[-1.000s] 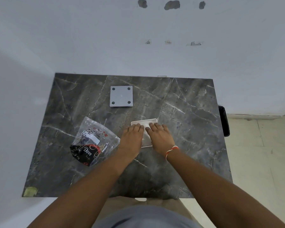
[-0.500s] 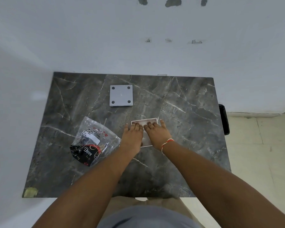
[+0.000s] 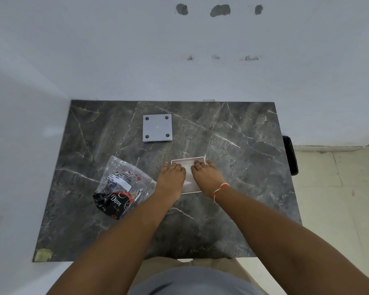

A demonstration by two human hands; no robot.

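A flat white rectangular tray (image 3: 188, 165) lies near the middle of the dark marble table (image 3: 239, 179). Both of my hands lie palm down on it. My left hand (image 3: 172, 179) covers its left side and my right hand (image 3: 205, 177), with a red and white thread at the wrist, covers its right side. The fingers point away from me and the tips reach almost to the tray's far rim. A strip of the tray shows between the hands; what lies under them is hidden.
A grey square plate (image 3: 157, 128) with four holes lies at the back of the table. A clear plastic bag (image 3: 120, 188) holding a dark "Dove" packet sits left of my left hand. A black object (image 3: 290, 155) hangs at the table's right edge. White walls stand behind and to the left.
My hands slid a little apart across the tray, so more white shows between them. The other things have not moved.
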